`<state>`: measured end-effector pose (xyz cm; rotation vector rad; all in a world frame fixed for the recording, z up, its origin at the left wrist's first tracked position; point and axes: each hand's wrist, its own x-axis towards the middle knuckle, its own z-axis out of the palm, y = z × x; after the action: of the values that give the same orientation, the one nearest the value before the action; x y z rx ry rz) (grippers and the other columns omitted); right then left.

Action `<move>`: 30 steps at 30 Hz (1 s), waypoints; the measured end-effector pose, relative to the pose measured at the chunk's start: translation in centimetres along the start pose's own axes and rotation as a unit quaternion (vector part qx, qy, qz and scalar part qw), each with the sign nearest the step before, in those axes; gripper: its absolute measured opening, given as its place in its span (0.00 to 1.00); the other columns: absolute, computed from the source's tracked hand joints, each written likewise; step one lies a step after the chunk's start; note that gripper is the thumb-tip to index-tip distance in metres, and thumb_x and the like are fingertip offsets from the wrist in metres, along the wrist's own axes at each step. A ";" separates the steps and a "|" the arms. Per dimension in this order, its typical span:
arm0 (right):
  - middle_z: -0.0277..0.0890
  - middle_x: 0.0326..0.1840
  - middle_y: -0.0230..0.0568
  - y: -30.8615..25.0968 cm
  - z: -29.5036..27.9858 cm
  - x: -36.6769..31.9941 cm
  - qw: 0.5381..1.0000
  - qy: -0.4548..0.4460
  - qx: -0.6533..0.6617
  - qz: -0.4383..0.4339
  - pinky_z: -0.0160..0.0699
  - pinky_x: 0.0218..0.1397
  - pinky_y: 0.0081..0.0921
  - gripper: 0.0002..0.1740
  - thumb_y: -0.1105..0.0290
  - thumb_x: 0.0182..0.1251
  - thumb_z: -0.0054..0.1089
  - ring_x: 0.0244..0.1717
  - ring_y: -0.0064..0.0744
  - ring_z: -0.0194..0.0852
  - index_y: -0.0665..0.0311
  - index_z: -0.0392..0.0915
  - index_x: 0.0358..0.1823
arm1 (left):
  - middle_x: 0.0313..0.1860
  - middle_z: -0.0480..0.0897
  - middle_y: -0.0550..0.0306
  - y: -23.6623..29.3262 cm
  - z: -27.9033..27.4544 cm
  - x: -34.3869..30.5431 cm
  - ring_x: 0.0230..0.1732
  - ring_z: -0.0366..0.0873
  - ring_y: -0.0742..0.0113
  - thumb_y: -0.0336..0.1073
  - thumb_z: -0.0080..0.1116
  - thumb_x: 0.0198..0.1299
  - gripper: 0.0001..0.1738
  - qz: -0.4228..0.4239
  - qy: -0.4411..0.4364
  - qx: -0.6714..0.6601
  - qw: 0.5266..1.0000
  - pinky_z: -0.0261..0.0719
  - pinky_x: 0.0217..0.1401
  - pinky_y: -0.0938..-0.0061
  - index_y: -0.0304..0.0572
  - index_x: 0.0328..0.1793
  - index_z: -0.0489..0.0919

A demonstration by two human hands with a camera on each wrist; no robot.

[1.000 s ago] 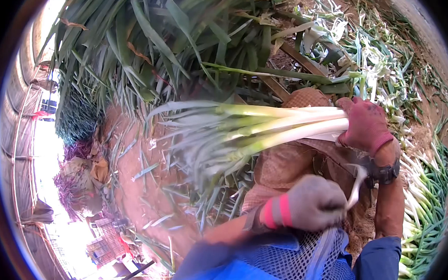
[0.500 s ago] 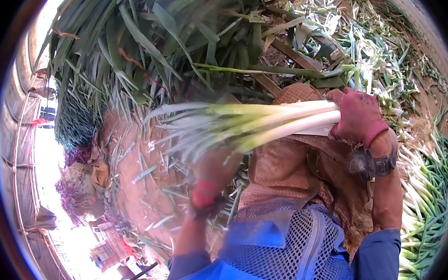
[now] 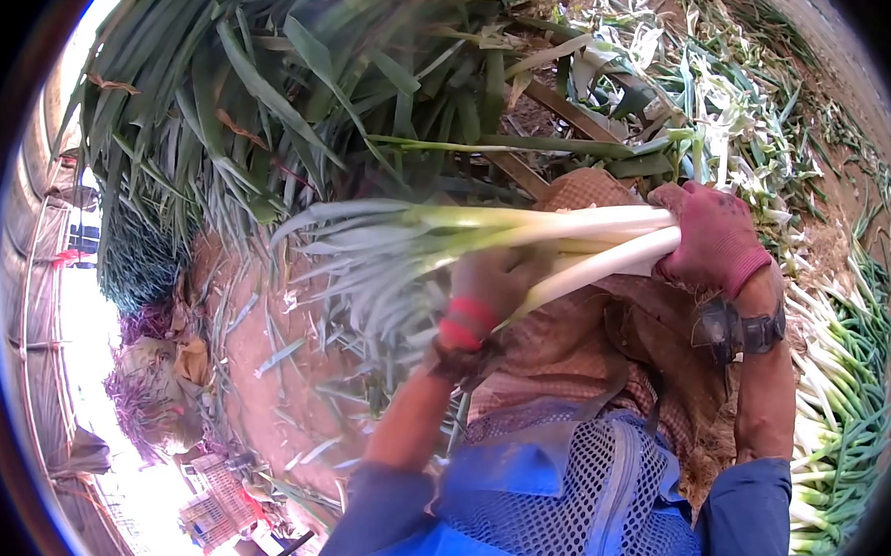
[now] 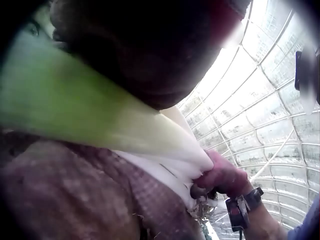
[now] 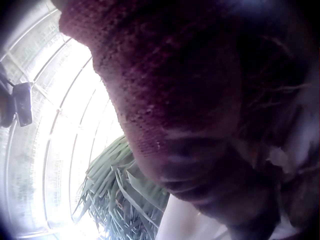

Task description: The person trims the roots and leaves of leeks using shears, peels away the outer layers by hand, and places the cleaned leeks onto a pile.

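Several long green onions (image 3: 567,226) with white stems lie across the person's lap, their green leaves fanning to the left and blurred. Gripping them by the white ends is the right hand (image 3: 711,235), in a red glove. The left hand (image 3: 490,280), in a grey glove with a pink cuff, is blurred among the stalks where white turns green, its fingers around the lower stalk. In the left wrist view a green onion (image 4: 90,107) passes beneath the dark glove, close up. The right wrist view is mostly filled by the red glove (image 5: 165,105), with a white stem below it.
A tall heap of untrimmed green onions (image 3: 225,99) stands ahead at the left. Peeled leaf scraps (image 3: 722,101) litter the soil at the upper right. A row of cleaned green onions (image 3: 837,414) lies along the right side. A plastic crate (image 3: 217,502) sits at the lower left.
The left hand held a pale peeled strip near the lap, then swung left without the strip, and is now back among the stalks. The right hand keeps its grip on the white ends.
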<state>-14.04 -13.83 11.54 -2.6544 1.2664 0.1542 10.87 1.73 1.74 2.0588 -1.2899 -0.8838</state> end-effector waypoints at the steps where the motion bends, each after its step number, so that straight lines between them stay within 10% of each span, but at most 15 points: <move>1: 0.86 0.49 0.49 -0.1 0.0 0.0 1.000 -0.003 -0.009 -0.002 0.85 0.62 0.48 0.36 0.55 0.45 0.81 0.53 0.54 0.88 0.53 0.83 0.60 | 0.30 0.91 0.49 -0.3 -0.3 -0.4 0.30 0.88 0.68 0.47 0.73 0.64 0.16 0.053 0.040 0.013 0.998 0.84 0.38 0.68 0.42 0.47 0.94; 5: 0.86 0.49 0.49 -0.2 0.2 0.1 1.000 -0.009 -0.008 0.000 0.85 0.61 0.48 0.36 0.56 0.45 0.81 0.52 0.54 0.88 0.53 0.83 0.60 | 0.28 0.90 0.58 -5.0 -2.4 -2.0 0.29 0.84 0.77 0.38 0.71 0.68 0.12 0.074 0.099 -0.046 0.991 0.81 0.31 0.72 0.35 0.44 0.93; 7: 0.85 0.48 0.49 -0.4 0.1 -0.1 1.000 -0.003 0.000 -0.004 0.86 0.60 0.48 0.35 0.56 0.45 0.81 0.53 0.54 0.88 0.53 0.83 0.59 | 0.30 0.90 0.61 -7.0 -4.8 -3.1 0.30 0.83 0.80 0.34 0.68 0.71 0.09 -0.066 0.053 -0.185 0.979 0.82 0.32 0.76 0.34 0.44 0.92; 11: 0.85 0.48 0.49 -0.6 -0.1 -0.1 1.000 0.011 0.002 -0.014 0.87 0.56 0.47 0.32 0.57 0.45 0.80 0.52 0.54 0.88 0.54 0.84 0.56 | 0.37 0.93 0.57 -4.0 -3.2 -3.3 0.35 0.85 0.79 0.35 0.68 0.72 0.12 0.021 0.058 -0.130 0.990 0.84 0.37 0.78 0.35 0.53 0.92; 17: 0.82 0.51 0.50 0.7 0.1 -0.3 1.000 -0.003 -0.007 -0.007 0.84 0.60 0.49 0.31 0.56 0.48 0.75 0.54 0.54 0.84 0.51 0.83 0.58 | 0.42 0.92 0.47 0.4 0.3 0.2 0.42 0.91 0.47 0.59 0.76 0.59 0.26 0.118 0.073 0.091 0.986 0.88 0.48 0.59 0.51 0.54 0.93; 30: 0.85 0.46 0.53 0.6 -0.2 -1.3 0.998 0.029 0.037 -0.028 0.86 0.57 0.46 0.27 0.53 0.52 0.73 0.50 0.55 0.88 0.55 0.85 0.54 | 0.35 0.91 0.49 1.0 1.7 0.1 0.35 0.90 0.52 0.57 0.67 0.68 0.20 0.104 0.108 0.115 0.982 0.85 0.41 0.61 0.51 0.50 0.94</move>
<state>-15.29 -13.22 11.87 -2.6463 1.1883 0.0218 9.05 1.08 1.44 2.0752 -1.5071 -0.4232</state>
